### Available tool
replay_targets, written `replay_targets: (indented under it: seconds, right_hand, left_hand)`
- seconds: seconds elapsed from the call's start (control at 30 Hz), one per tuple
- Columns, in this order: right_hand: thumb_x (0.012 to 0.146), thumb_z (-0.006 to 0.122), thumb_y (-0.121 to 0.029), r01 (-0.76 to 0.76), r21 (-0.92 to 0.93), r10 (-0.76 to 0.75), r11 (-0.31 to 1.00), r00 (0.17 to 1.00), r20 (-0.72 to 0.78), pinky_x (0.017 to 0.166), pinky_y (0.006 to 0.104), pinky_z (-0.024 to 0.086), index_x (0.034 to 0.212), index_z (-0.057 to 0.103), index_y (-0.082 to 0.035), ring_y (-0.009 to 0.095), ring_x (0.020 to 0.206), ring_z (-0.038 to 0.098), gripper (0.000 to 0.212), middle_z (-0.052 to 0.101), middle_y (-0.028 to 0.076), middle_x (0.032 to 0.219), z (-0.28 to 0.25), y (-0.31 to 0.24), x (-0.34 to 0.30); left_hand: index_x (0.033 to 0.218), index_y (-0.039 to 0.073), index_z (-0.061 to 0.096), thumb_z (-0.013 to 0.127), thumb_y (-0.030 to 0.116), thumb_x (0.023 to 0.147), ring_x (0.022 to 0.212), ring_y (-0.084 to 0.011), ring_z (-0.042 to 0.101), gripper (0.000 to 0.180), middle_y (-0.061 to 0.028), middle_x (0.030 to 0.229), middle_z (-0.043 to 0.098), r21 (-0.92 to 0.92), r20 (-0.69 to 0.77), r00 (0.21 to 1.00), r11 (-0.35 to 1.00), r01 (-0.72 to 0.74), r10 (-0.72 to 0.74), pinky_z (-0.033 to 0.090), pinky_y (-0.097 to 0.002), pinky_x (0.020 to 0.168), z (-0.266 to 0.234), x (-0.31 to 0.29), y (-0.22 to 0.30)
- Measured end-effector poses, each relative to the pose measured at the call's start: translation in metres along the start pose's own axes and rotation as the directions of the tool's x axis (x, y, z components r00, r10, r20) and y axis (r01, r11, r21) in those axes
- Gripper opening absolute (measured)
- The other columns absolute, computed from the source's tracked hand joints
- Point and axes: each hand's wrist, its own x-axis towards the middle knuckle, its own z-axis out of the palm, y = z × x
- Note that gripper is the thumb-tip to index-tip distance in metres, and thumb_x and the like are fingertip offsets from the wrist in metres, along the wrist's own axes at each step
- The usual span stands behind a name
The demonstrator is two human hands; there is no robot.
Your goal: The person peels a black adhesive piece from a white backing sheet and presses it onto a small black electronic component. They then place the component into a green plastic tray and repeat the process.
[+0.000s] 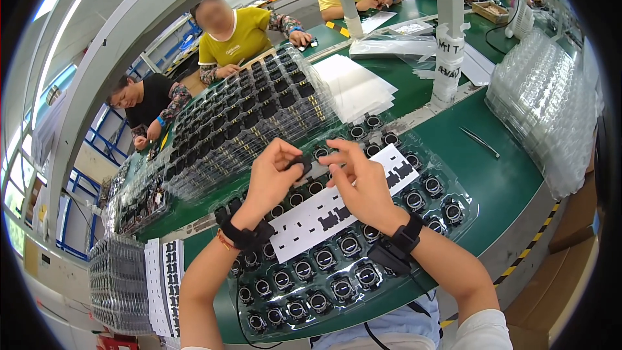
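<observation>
My left hand [271, 175] pinches a small black part [302, 164] between thumb and fingers, above the table. Close by on its right is my right hand [363, 185], its bent fingers apart and nothing visible between them. Beneath both hands lies a white sheet [299, 223] with rows of black die-cut pieces [335, 215], some spots on it bare. This sheet rests across a clear plastic tray [472, 205] whose pockets hold several black parts with round silver-rimmed centres [348, 245]. Black bands circle both my wrists.
Stacked clear trays of black parts [259, 100] stand beyond my left hand. White sheets [356, 87] lie behind the tray, tweezers [481, 142] to the right. Bubble-wrap bags [541, 104] edge the table; a post [447, 45] rises at the back. Several people work opposite.
</observation>
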Motion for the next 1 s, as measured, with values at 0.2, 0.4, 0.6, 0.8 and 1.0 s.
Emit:
replay_targets:
  seconds: [0.2, 0.4, 0.6, 0.8, 1.0]
  right_hand:
    - [0.079, 0.056, 0.0, -0.03, -0.249, 0.064, 0.968, 0.99, 0.126, 0.062, 0.0319, 0.049, 0.094, 0.055, 0.0, 0.024, 0.074, 0.063, 0.016, 0.064, 0.013, 0.088, 0.001, 0.015, -0.003]
    - [0.073, 0.061, -0.006, 0.285, -0.41, -0.137, 0.866, 0.925, 0.354, 0.08, 0.0393, 0.042, 0.09, 0.057, -0.002, 0.032, 0.088, 0.054, 0.018, 0.059, 0.013, 0.09, 0.001, 0.018, -0.007]
    - [0.071, 0.063, -0.01, 0.301, -0.479, -0.08, 0.824, 0.9, 0.429, 0.085, 0.0399, 0.039, 0.093, 0.058, -0.003, 0.031, 0.095, 0.051, 0.024, 0.057, 0.013, 0.095, -0.003, 0.021, -0.01]
    - [0.068, 0.065, -0.01, 0.364, -0.48, -0.097, 0.798, 0.864, 0.494, 0.088, 0.0401, 0.036, 0.1, 0.058, -0.003, 0.03, 0.099, 0.048, 0.033, 0.056, 0.012, 0.099, 0.0, 0.026, -0.013]
    - [0.07, 0.063, -0.006, 0.367, -0.498, -0.13, 0.785, 0.885, 0.447, 0.088, 0.04, 0.035, 0.099, 0.058, -0.004, 0.029, 0.096, 0.05, 0.029, 0.056, 0.012, 0.096, 0.0, 0.028, -0.013]
  left_hand:
    - [0.098, 0.001, 0.05, 0.058, -0.006, 0.077, 0.07, -0.0107, 0.059, 0.024, -0.0051, 0.083, 0.058, -0.045, -0.057, 0.993, 0.994, 0.097, -0.1, 0.048, -0.0226, 0.062, -0.002, 0.02, -0.009]
    - [0.088, 0.0, 0.053, 0.066, 0.003, 0.075, 0.062, -0.0109, 0.06, 0.019, -0.0052, 0.076, 0.06, 0.322, -0.087, 0.996, 0.946, 0.036, -0.009, 0.047, -0.0235, 0.056, -0.004, 0.043, -0.032]
    - [0.082, 0.001, 0.055, 0.073, 0.011, 0.068, 0.065, -0.0131, 0.06, 0.025, -0.0081, 0.073, 0.06, 0.454, -0.143, 0.986, 0.88, 0.139, -0.082, 0.046, -0.0292, 0.057, -0.002, 0.049, -0.04]
    - [0.082, 0.001, 0.056, 0.074, 0.015, 0.068, 0.066, -0.0201, 0.059, 0.028, -0.0114, 0.076, 0.056, 0.776, -0.017, 0.979, 0.621, -0.115, 0.203, 0.046, -0.0323, 0.059, -0.011, 0.046, -0.063]
    - [0.085, 0.0, 0.057, 0.071, 0.014, 0.073, 0.075, -0.0234, 0.058, 0.023, -0.0122, 0.081, 0.054, 0.83, 0.02, 0.939, 0.517, -0.207, 0.343, 0.046, -0.0335, 0.066, -0.004, 0.042, -0.055]
